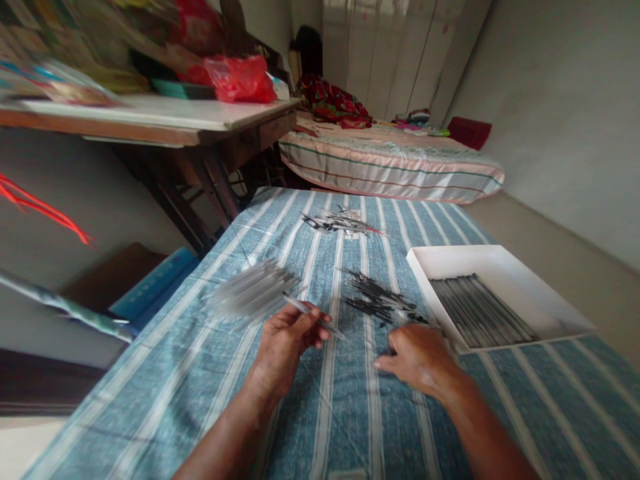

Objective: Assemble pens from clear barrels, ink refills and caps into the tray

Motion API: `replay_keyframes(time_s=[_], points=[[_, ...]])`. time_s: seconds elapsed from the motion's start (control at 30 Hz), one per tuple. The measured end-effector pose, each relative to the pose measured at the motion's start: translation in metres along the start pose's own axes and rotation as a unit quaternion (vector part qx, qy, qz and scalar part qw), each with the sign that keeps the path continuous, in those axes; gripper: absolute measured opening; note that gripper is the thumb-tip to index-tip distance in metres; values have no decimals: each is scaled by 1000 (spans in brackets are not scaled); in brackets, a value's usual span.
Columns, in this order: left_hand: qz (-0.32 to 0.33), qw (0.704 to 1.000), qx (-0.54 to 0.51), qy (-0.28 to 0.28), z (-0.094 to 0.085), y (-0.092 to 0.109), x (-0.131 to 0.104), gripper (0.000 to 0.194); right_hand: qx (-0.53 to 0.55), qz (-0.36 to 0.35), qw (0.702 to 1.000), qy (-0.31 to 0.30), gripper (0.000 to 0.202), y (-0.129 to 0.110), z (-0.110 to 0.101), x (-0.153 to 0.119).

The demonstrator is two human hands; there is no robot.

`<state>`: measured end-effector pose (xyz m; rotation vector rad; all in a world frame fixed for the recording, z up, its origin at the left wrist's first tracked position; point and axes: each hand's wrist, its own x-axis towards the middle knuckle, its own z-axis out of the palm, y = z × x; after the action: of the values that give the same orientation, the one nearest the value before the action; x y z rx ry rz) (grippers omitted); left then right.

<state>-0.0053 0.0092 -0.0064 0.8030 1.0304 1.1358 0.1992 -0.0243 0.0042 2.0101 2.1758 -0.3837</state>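
Observation:
My left hand point(287, 340) is closed in a pinch around a translucent grey pen barrel point(313, 315), which points down to the right above the striped cloth. Left of it lies a blurred heap of similar clear barrels point(255, 290). My right hand point(420, 360) is just in front of a loose pile of thin black pen parts point(380, 297). Its thumb and index finger are apart; the other fingers curl under, mostly hidden. Beside that hand, a white open box point(520, 280) holds a row of dark pens point(480, 310).
More loose pen pieces point(345, 223) lie at the far end of the striped blue cloth point(320, 420). A white-topped table point(165, 120) with a red plastic bag point(240, 77) stands at upper left, a person behind it. A bed point(395, 160) stands beyond.

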Motion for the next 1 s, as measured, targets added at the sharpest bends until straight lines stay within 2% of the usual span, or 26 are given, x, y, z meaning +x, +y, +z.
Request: replay_keyframes(time_s=[0.2, 0.37, 0.5, 0.67, 0.87, 1.0], points=[[-6, 1000, -24, 3, 4, 3, -3, 20, 15, -12, 999, 43, 15, 0, 8, 2], [1, 999, -40, -4, 4, 4, -4, 17, 184, -114, 972, 90, 9, -11, 13, -5], [5, 999, -40, -5, 4, 3, -4, 15, 264, -168, 943, 114, 14, -23, 19, -7], [-3, 999, -28, -17, 5, 1, -5, 16, 319, -175, 922, 132, 18, -27, 23, -6], [-5, 999, 2, -46, 7, -4, -6, 17, 345, -186, 911, 124, 19, -27, 23, -5], [4, 999, 17, -50, 7, -4, -7, 16, 398, -184, 891, 116, 19, -29, 27, -3]])
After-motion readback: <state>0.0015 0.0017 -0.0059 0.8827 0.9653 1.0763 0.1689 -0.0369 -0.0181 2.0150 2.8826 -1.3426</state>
